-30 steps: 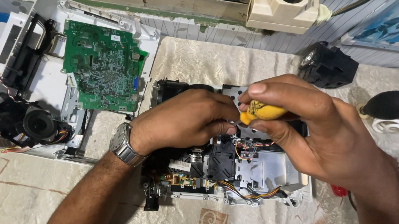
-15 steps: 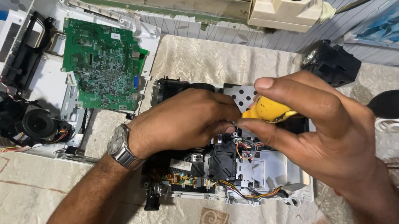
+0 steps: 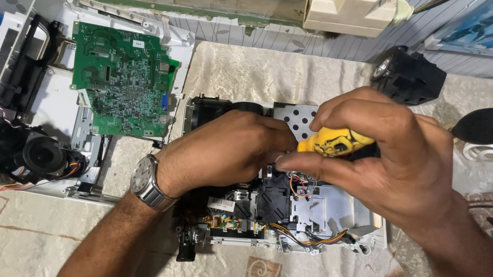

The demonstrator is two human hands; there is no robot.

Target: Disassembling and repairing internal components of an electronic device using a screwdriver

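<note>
Compared with half a second earlier, the right hand [image 3: 391,167] had dropped a little and curled tighter, so the yellow plastic screwdriver handle [image 3: 334,142] sat lower over the opened white projector chassis [image 3: 336,220] at the middle of the cloth-covered worktop [image 3: 247,77]. Its fingers [image 3: 317,165] were clamped round that handle, thumb beneath and the rest arched over it. The left hand [image 3: 226,152], with a steel wristwatch [image 3: 145,181] on its wrist, lay pressed on the chassis just left of the handle; whether its fingers pinched anything could not be told, since the tips were hidden under the knuckles. The tool's tip was hidden too, which I judged the chief risk: a slip could drive it into the thin orange and yellow wires [image 3: 309,238] or the small connector just below. The left fingers were close enough to be jabbed. A loosened screw might drop into the dark cavities of the chassis. The green circuit board [image 3: 123,81], resting in the white plastic cover [image 3: 25,70] to the left, lay well apart.
</note>
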